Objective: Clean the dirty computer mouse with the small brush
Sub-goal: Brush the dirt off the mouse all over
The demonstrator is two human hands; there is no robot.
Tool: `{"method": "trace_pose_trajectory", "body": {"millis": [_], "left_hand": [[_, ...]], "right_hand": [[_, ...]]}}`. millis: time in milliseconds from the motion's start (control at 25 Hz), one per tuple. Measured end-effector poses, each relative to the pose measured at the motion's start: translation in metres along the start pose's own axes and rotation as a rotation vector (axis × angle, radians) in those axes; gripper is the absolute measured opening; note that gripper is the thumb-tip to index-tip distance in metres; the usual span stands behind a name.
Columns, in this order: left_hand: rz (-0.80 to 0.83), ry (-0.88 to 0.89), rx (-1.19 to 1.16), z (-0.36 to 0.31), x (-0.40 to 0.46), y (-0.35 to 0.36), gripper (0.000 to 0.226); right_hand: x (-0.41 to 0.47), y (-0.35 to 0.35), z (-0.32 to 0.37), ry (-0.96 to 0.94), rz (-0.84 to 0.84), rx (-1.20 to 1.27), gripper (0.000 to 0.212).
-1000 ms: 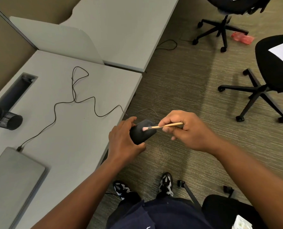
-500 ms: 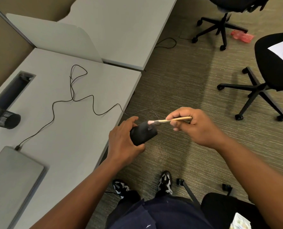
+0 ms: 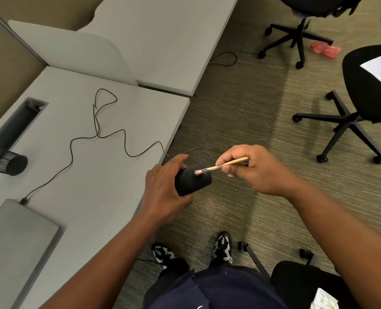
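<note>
So my right hand (image 3: 255, 169) had slid back left from a moment earlier, and the pink tip of the small brush (image 3: 221, 167) was down on top of the mouse (image 3: 191, 179) again instead of off its upper right edge. I had the brush's wooden handle pinched in my right fingers and my left hand (image 3: 162, 192) wrapped around the black mouse, mid-frame just off the desk (image 3: 109, 181) edge over the carpet. Its cable (image 3: 96, 130) snaked up-left across the desk to the laptop (image 3: 13, 237) at lower left.
</note>
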State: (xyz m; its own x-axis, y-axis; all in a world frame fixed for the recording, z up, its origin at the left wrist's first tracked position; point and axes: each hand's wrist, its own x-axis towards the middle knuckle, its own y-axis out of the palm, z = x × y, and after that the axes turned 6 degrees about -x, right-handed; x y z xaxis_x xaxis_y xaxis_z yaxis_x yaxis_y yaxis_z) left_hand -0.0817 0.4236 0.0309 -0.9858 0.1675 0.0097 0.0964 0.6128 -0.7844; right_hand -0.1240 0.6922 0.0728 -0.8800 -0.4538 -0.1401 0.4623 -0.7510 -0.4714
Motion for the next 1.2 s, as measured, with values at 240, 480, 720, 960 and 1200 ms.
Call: {"method": "trace_pose_trajectory", "body": {"millis": [240,480,720,960,1200], "left_hand": [[0.022,0.018,0.004,0.006,-0.003,0.000,0.102],[0.042,0.022,0.037,0.006,0.003,0.000,0.105],[0.036,0.024,0.010,0.008,0.002,-0.002,0.100],[0.031,-0.035,-0.047,0.006,0.005,-0.003,0.108],[-0.008,-0.025,-0.051,0.007,0.004,-0.005,0.101]], "right_hand": [[0.004,-0.006,-0.006,0.115,0.007,-0.207,0.018],[0.008,0.003,0.001,0.042,0.032,-0.102,0.020],[0.011,0.000,-0.009,0.099,0.048,-0.338,0.017],[0.008,0.000,-0.004,0.066,-0.031,0.015,0.020],[0.006,-0.006,-0.014,0.126,-0.018,-0.104,0.020]]}}
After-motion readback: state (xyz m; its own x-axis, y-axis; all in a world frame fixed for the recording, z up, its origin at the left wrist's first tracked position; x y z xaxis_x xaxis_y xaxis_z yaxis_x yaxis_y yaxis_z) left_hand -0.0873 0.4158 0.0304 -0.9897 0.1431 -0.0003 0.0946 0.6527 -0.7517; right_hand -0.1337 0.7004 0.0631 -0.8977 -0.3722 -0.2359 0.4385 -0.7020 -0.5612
